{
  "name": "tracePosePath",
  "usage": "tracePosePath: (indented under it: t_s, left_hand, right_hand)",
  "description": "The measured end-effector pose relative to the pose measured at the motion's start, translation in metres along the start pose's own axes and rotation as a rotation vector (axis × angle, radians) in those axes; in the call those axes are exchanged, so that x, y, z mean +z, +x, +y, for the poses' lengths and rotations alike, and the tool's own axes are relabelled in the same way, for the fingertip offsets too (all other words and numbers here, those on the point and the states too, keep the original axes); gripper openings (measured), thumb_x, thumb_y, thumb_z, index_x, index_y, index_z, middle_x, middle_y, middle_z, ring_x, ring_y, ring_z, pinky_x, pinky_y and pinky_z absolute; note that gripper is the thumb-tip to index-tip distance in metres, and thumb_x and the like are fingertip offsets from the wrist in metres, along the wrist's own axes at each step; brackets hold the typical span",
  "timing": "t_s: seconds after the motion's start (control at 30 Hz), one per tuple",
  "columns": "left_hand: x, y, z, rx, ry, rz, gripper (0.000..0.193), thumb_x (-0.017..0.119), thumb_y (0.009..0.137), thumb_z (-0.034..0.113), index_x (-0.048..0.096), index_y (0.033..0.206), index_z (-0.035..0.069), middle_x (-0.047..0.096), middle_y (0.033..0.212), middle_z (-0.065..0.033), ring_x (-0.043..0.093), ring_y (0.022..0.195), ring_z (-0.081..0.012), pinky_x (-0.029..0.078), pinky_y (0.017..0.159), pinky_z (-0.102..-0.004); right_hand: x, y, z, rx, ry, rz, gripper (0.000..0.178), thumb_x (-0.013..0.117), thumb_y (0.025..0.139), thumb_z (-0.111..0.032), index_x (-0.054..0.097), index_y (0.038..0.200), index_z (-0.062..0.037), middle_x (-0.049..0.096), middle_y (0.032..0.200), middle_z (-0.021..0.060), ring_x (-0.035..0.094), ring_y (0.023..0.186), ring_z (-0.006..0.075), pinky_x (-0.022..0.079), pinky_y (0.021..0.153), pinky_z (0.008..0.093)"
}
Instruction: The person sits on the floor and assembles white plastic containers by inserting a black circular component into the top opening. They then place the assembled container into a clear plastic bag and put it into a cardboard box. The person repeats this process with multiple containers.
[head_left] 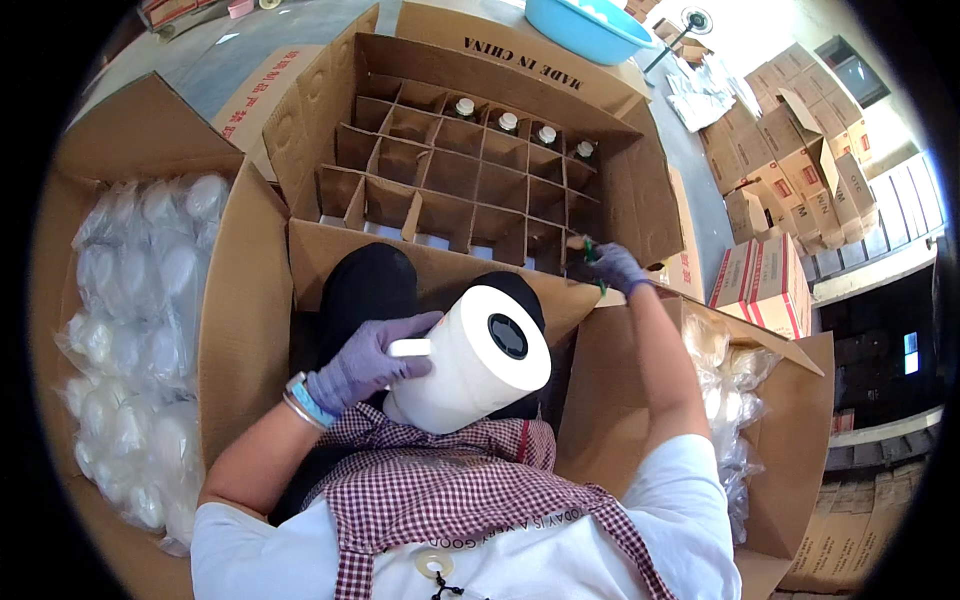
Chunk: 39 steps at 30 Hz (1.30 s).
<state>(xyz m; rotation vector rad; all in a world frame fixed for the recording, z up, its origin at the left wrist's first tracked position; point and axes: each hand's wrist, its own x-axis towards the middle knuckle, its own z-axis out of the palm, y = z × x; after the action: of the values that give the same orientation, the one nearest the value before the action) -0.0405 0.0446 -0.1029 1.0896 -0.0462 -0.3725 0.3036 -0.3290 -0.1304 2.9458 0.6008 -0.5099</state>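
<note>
My left hand (375, 365), in a grey-purple glove, is closed round the handle of a white jug (455, 365). The jug lies tilted over my lap, and the end turned toward the upper right has a round black insert. My right hand (615, 265), gloved alike, reaches to the near right corner of a large cardboard box (640, 190). Its fingers look apart, with small green bits at their ends; nothing shows clearly between them. Inside that box, cardboard dividers (455, 172) form rows of compartments. Several white-capped dark tops (508, 122) stand in the far row.
At my left, an open carton (235, 330) holds several plastic-wrapped white pieces (150, 270). Another open carton (620, 400) at my right holds similar bagged pieces (735, 400). A blue basin (590, 30) is at the far side, and stacked cartons (790, 150) stand at far right.
</note>
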Motion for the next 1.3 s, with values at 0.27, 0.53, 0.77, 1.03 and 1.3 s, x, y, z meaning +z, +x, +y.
tracePosePath:
  t_s: [0.27,0.53,0.77,1.03,1.3]
  left_hand:
    - [-0.034,0.052,-0.005,-0.158,0.126,-0.47,0.079,0.092,0.063,0.027,0.063,0.13,-0.002,0.071,0.117,-0.0074,0.065,0.102,-0.0141,0.049,0.098,-0.0301]
    - [-0.025,0.086,-0.021,-0.195,0.247,-0.699,0.081,0.088,0.063,0.037,0.063,0.129,-0.002,0.072,0.111,-0.0065,0.066,0.097,-0.0136,0.051,0.093,-0.0292]
    - [-0.019,0.09,-0.022,-0.192,0.229,-0.745,0.085,0.089,0.061,0.043,0.063,0.129,-0.001,0.071,0.112,-0.0055,0.065,0.098,-0.0125,0.05,0.092,-0.0283]
    - [-0.02,0.093,-0.026,-0.201,0.193,-0.761,0.085,0.088,0.061,0.042,0.063,0.128,-0.004,0.071,0.114,-0.008,0.065,0.097,-0.0129,0.051,0.091,-0.0281]
    - [-0.013,0.071,-0.015,-0.202,0.157,-0.518,0.073,0.085,0.066,0.026,0.063,0.13,-0.003,0.072,0.108,-0.0063,0.065,0.097,-0.0121,0.052,0.09,-0.0278]
  right_hand:
    - [-0.143,-0.248,-0.164,-0.835,0.378,0.323,0.024,0.074,0.083,-0.025,0.068,0.096,-0.0056,0.066,0.096,0.0066,0.066,0.086,0.0223,0.053,0.075,0.0308]
    - [-0.119,-0.276,-0.186,-1.421,-0.096,0.593,0.019,0.07,0.073,-0.015,0.066,0.09,-0.0102,0.064,0.121,0.0083,0.062,0.111,0.0322,0.053,0.093,0.0478]
    - [-0.128,-0.272,-0.194,-1.516,-0.354,0.656,0.02,0.069,0.07,-0.022,0.067,0.087,-0.0115,0.061,0.12,0.0065,0.057,0.118,0.0326,0.048,0.104,0.0434]
    - [-0.129,-0.266,-0.194,-1.497,-0.281,0.577,0.024,0.066,0.07,-0.021,0.068,0.092,-0.0096,0.062,0.12,0.0094,0.056,0.119,0.0318,0.047,0.105,0.0429]
    - [-0.113,-0.272,-0.183,-1.171,-0.32,0.292,0.015,0.066,0.075,-0.027,0.066,0.083,-0.0138,0.065,0.102,0.0066,0.067,0.099,0.0269,0.054,0.086,0.0437]
